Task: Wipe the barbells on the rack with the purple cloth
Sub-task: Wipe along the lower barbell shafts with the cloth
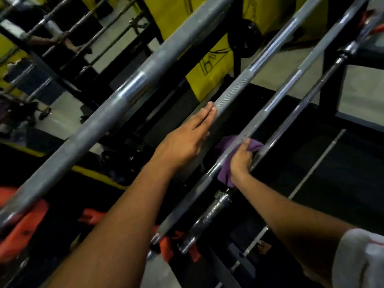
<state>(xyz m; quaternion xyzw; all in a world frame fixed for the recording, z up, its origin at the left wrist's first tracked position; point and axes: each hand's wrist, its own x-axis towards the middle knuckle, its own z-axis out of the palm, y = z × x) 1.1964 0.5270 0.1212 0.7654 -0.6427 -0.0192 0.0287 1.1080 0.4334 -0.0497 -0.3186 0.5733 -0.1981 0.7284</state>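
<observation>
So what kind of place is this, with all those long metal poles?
Most likely a gym. The long poles are barbells lying side by side on a rack. The right hand rubs a purple cloth along one, the left hand rests flat on another, and orange holders sit at the ends.

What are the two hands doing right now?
Left hand: open, straight fingers resting on a barbell.
Right hand: closed, gripping the purple cloth wrapped around the next barbell.

Right hand (241, 159) grips purple cloth (225, 173) around barbell (276, 98); left hand (187, 136) flat on neighbouring bar (239, 90).
</observation>
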